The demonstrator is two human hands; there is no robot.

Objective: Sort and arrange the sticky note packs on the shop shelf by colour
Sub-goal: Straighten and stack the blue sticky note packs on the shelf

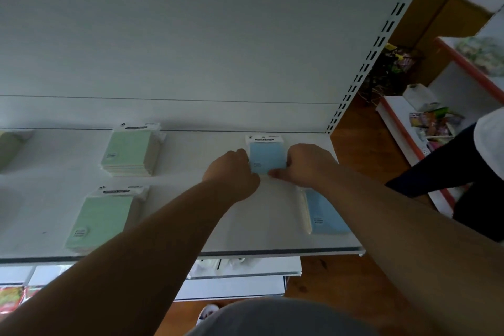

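A blue sticky note pack (266,155) lies flat at the back right of the white shelf (191,215). My left hand (234,172) grips its left edge and my right hand (305,163) grips its right edge, thumb on its near corner. A second blue pack (326,213) lies nearer the front edge, partly under my right forearm. Two stacks of green packs sit to the left: one at the back (131,150), one at the front (103,218). Another greenish pack (9,148) shows at the far left edge.
The slotted shelf upright (365,63) bounds the shelf on the right. Beyond it stands another shelving unit (436,123) with coloured goods, and a person in dark clothing (463,172) close by. Lower shelves (240,278) lie beneath.
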